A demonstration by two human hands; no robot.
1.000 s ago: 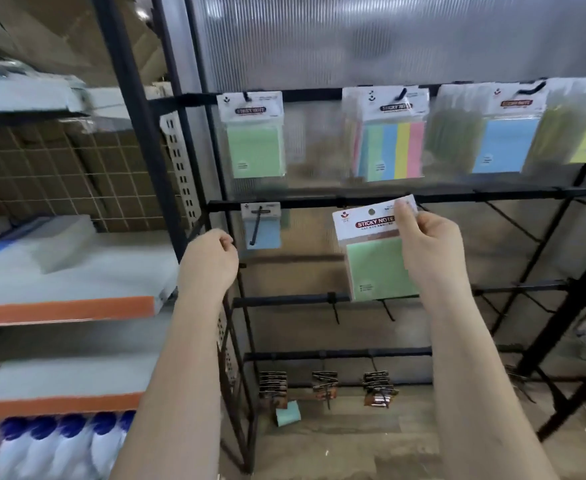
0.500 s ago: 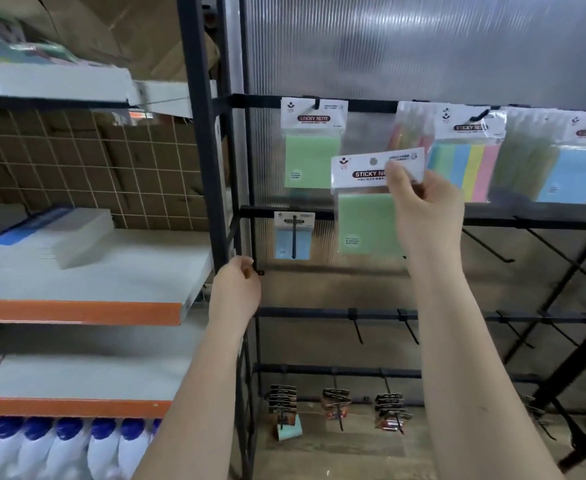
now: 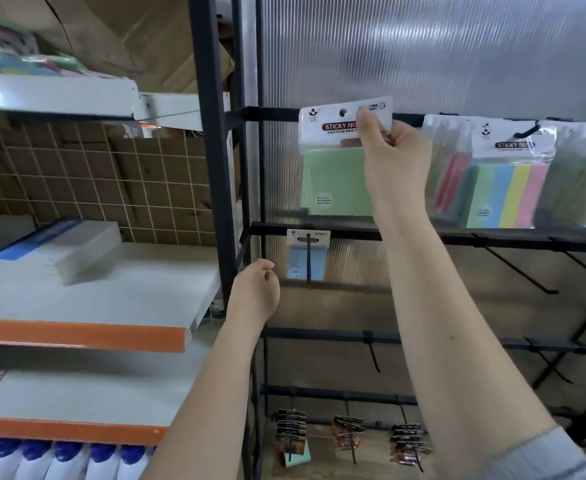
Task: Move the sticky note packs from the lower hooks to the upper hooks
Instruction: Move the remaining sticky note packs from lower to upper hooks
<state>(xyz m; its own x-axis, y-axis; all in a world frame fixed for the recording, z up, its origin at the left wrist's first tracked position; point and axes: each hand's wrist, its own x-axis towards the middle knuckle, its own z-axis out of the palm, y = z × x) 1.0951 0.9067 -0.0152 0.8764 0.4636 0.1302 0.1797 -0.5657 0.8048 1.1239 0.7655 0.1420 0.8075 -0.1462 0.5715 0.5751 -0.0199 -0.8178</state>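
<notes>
raised since a moment ago, right hand (image 3: pixel 393 157) pinches green pack (image 3: pixel 336 161) by its header at top bar (image 3: pixel 271 114); left hand (image 3: pixel 255 292) hangs loosely curled, holding nothing, beside blue pack (image 3: pixel 307 254) on second bar.

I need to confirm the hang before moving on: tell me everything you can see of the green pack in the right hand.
The green pack is a square pad of pale green notes in a clear sleeve with a white header card reading STICKY NOTE and a round hang hole near its top. It is upright, slightly tilted, its header level with the top rail. The right hand pinches the header's right side. A dark hook tip seems to show in the hole; whether it is fully hung is unclear.
</notes>
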